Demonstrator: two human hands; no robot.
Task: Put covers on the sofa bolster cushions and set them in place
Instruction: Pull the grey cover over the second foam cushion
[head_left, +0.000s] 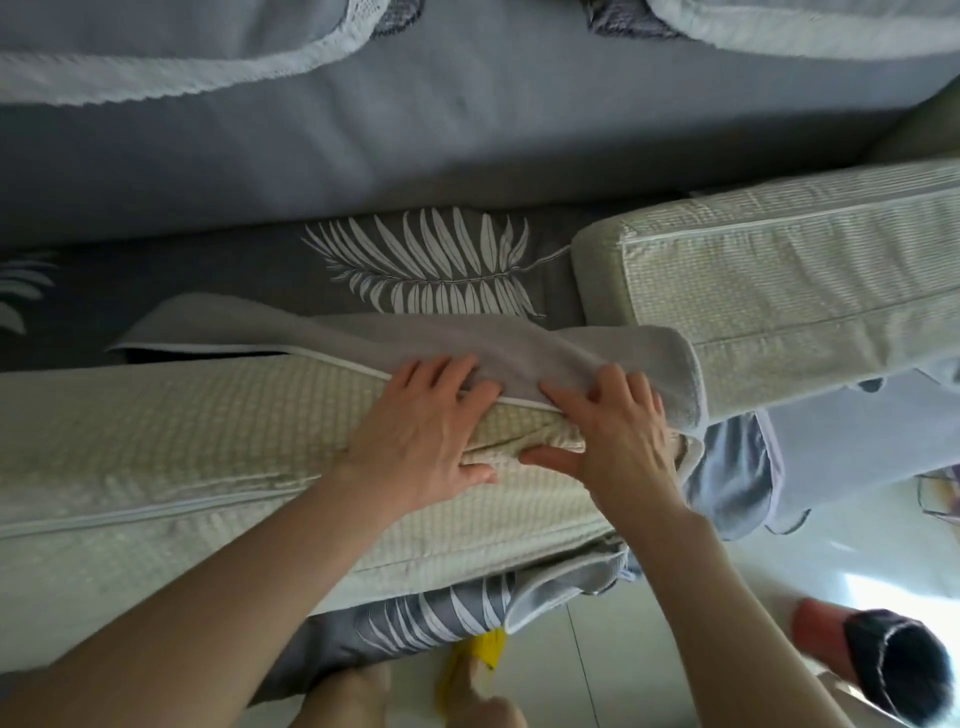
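Long cream-yellow waffle-weave bolster cushion (182, 447), lying crosswise along the front edge of the sofa seat, its right end bunched into loose folds. Pale grey fabric cover with white piping (519, 345), draped over that far right end, its piped edge running between the two hands and a flap trailing off to the left behind the cushion.

Left hand (421, 441), palm down on the cushion's top, fingers spread and nearly straight, their tips at the piped edge of the grey cover — pressing rather than gripping, thumb resting flat on the cream fabric. Right hand (618, 431), just beside it, fingers spread over the grey cover near the edge and thumb stretched leftward along the bunched cream fabric; whether any cloth is pinched beneath the palm, cannot tell.

Second cream waffle-weave bolster cushion with white piping (789, 280), to the right and slightly behind, angled toward the sofa's right arm, its near end touching the grey cover. Dark grey sofa seat cover printed with white fern leaves (431, 265), showing between the cushions and hanging down below the front edge. Blue-grey sofa backrest (415, 145) beyond, edged above with white lace trim (171, 85). Light glossy tiled floor (649, 649) below — a dark slipper with a red-orange upper (893, 670) at lower right.
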